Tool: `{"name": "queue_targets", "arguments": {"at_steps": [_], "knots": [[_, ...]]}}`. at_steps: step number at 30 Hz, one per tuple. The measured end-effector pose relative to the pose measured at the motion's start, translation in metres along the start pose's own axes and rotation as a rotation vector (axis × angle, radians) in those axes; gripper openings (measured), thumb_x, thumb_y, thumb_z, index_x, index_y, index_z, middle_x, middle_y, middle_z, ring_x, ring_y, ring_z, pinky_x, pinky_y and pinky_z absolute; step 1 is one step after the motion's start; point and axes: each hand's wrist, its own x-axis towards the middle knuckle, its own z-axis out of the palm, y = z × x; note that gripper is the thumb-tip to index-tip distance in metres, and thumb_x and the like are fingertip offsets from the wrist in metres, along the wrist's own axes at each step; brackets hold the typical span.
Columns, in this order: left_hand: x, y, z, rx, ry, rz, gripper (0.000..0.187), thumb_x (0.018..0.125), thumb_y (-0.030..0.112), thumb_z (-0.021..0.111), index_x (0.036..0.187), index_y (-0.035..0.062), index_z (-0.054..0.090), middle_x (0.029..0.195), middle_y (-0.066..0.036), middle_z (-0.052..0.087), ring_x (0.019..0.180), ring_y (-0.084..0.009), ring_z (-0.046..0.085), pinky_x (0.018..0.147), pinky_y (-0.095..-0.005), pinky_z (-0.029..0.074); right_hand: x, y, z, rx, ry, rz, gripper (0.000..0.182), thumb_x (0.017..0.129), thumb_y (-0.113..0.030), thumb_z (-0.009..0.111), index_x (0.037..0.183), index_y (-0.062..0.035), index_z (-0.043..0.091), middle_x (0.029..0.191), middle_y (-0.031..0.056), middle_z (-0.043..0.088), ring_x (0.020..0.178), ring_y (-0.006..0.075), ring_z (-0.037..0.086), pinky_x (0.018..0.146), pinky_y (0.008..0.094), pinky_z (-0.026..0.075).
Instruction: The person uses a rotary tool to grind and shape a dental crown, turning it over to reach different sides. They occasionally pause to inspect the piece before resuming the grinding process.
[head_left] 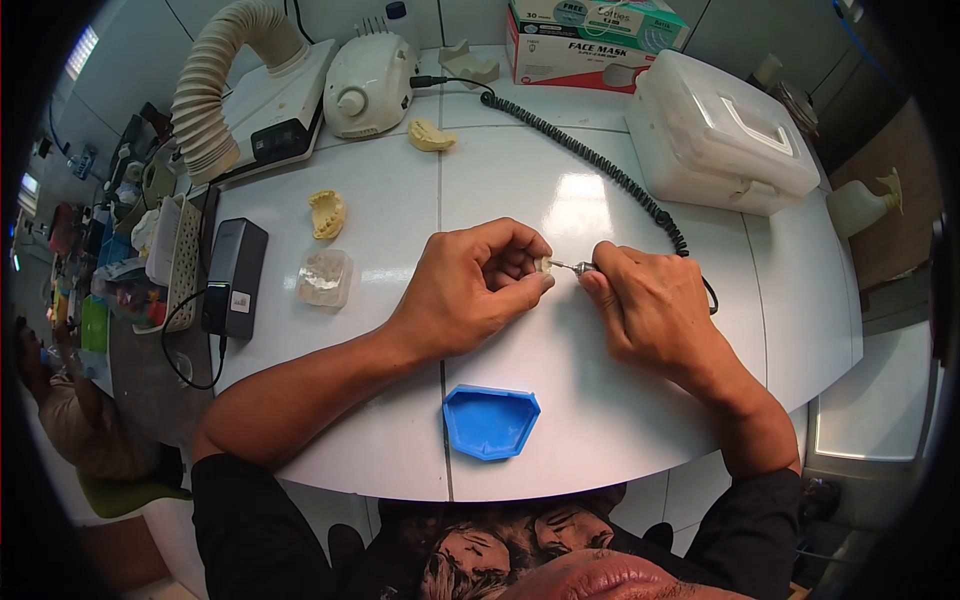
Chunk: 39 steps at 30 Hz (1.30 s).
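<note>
My left hand (478, 285) pinches a small whitish piece (543, 265) between thumb and fingertips, above the white table. My right hand (650, 305) is closed around a rotary handpiece (584, 267), whose thin metal bit points left and meets or nearly meets the small piece. Most of the handpiece is hidden by my fingers. A black coiled cord (590, 145) runs from behind my right hand to a white control unit (370, 85). Below my hands lies an open blue tray (491, 423). Left of my left hand are a clear small box (324, 278) and a yellowish dental cast (326, 214).
Another yellowish cast (430, 136) lies farther back. At the back right stand mask and glove boxes (590, 45) and a white lidded case (725, 130). A ribbed hose (200, 100) and a dark box with a cable (236, 275) are left. A person (90, 420) sits far left.
</note>
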Motion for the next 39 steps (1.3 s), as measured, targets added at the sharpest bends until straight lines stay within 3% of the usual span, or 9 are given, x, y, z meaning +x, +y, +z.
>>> {"name": "queue_targets", "arguments": {"at_steps": [39], "knots": [[0.0004,-0.0011,0.0007,-0.036,0.0,0.005,0.024,0.099,0.004,0.08,0.119,-0.0037,0.07,0.097,-0.001,0.07,0.087,-0.0054,0.066,0.078,-0.0209,0.056,-0.0008,0.002,-0.0016,0.013,-0.016,-0.006,0.035,0.109,-0.032,0.061,0.089,-0.0045,0.062,0.072,0.0166,0.07,0.059,0.0412,0.066,0.054,0.0511,0.048]]}}
